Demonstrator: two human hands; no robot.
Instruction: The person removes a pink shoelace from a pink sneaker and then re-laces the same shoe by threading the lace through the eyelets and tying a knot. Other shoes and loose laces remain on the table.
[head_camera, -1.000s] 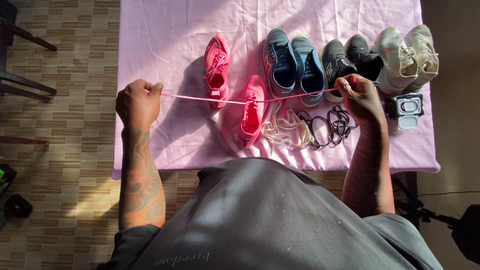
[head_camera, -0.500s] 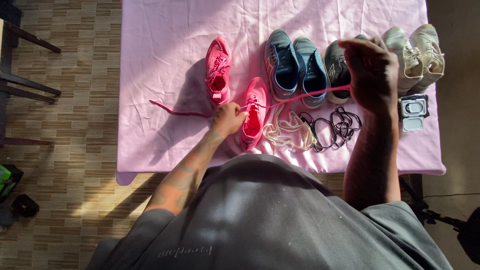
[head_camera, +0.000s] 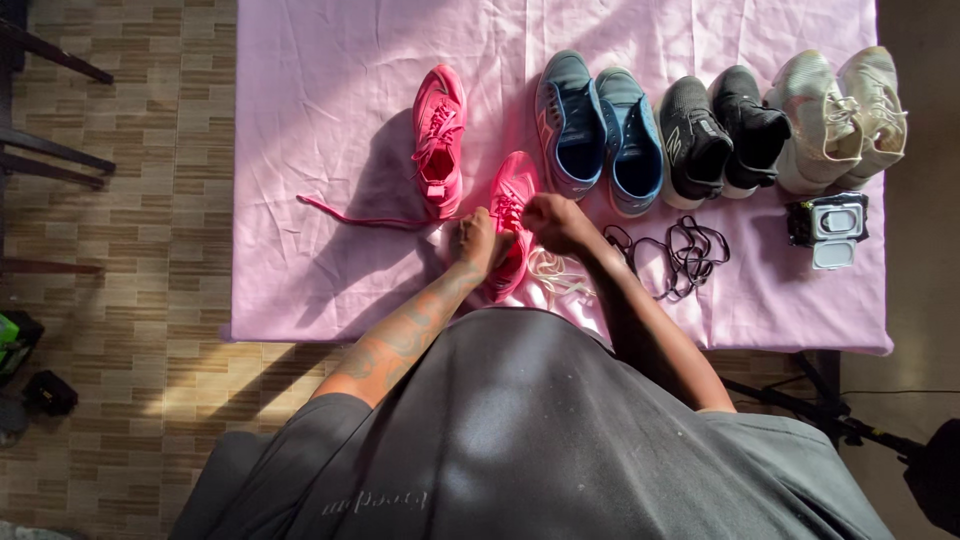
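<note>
- Lace: a second ago you held it taut between both hands, spread wide over the worktop; now its left end lies slack on the pink cloth, trailing left from the pink shoes.
- Near pink shoe: it lies toe-away on the cloth, just in front of you, and both hands have closed in on its lacing.
- Left hand: you let the lace end go and brought this hand to the shoe's left side; the grip looks closed against the shoe, though what the fingers pinch is hidden.
- Right hand: it came down from above the dark shoes to the shoe's right side; fingers curled together, and I cannot tell if they still hold the lace's other end.
- My reading: the evening-out pull is over and you are working at the eyelets.
- Around: second pink shoe just behind, cream lace under your right wrist, black laces, blue pair, black pair, pale pair, small case.
</note>
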